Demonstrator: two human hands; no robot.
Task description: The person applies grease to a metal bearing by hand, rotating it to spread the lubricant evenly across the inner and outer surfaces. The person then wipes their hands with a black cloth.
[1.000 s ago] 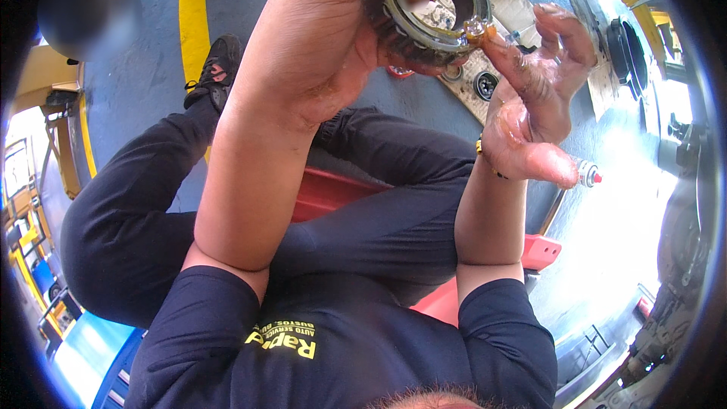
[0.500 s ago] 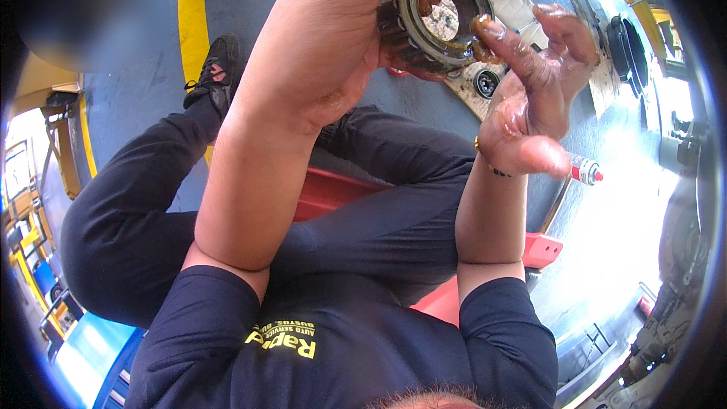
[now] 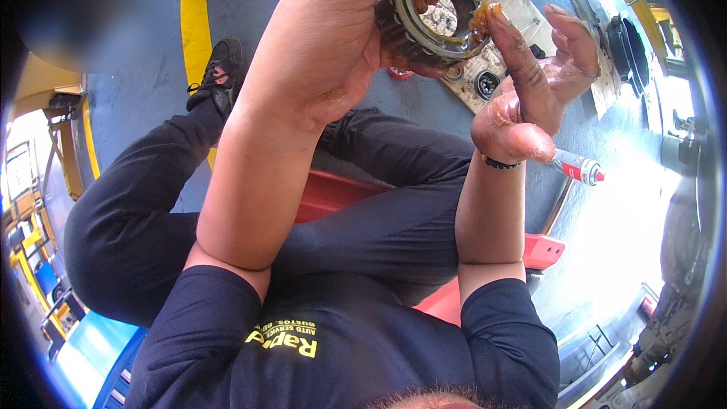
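Compared with a second earlier, the right hand had come closer to the bearing, and its forefinger now pressed a dab of brown grease onto the ring's right edge. That hand was spread open, fingers apart, pinching nothing, and its palm and fingertips were shiny with grease. The left hand was wrapped tightly around the bearing's left side and held it up in front of the body, near the top of the view, above the crossed legs in dark trousers.

Being a thick metal ring with rollers, the bearing looked heavy and stiff, and its greased faces were likely slippery; the outer rim seemed the safest place to hold, as the left hand did.

Below, a red stool showed under the legs. A spray can with a red cap lay on the grey floor, and small parts sat on a piece of cardboard behind the bearing.
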